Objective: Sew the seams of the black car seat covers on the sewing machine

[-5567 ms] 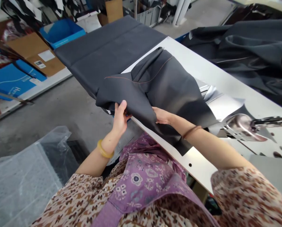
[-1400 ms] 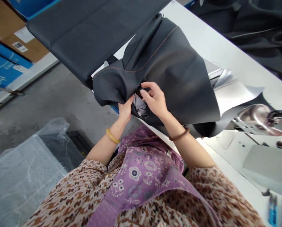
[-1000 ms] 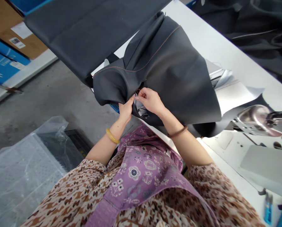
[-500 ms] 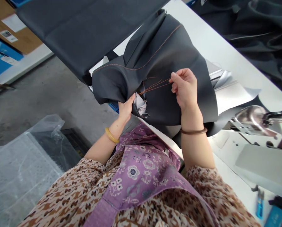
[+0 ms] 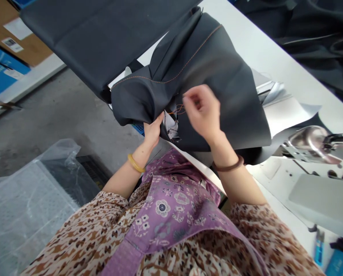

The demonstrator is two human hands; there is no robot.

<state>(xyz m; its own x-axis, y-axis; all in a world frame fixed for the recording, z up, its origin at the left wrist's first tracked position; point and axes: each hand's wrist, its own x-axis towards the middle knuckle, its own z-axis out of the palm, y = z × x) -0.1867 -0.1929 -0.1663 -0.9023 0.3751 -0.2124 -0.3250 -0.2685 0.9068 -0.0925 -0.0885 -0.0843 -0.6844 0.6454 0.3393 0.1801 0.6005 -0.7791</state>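
Note:
A dark grey leather-like piece [image 5: 229,96] with a curved line of orange stitching lies bunched over the white table's edge. My left hand [image 5: 153,132] is closed on its near edge, thumb on top, beside a pale inner flap [image 5: 170,126] with dark loose threads. Slack orange threads [image 5: 177,109] loop from that spot toward my right hand [image 5: 203,113]. The right hand is curled in a pinch just above the dark piece, somewhat blurred; the thread ends at its fingertips are hard to see.
A sewing machine [image 5: 309,143] stands at the right, with blue-handled snips [image 5: 319,247] near it. Another dark sheet [image 5: 102,38] hangs over the table's left side. Cardboard boxes [image 5: 30,38] sit at the far left, and a plastic-covered stack [image 5: 36,207] at the lower left.
My right hand has moved left, closer to my left hand, and the orange threads, stretched before, now hang slack in loops. My left hand stays in place on the dark piece.

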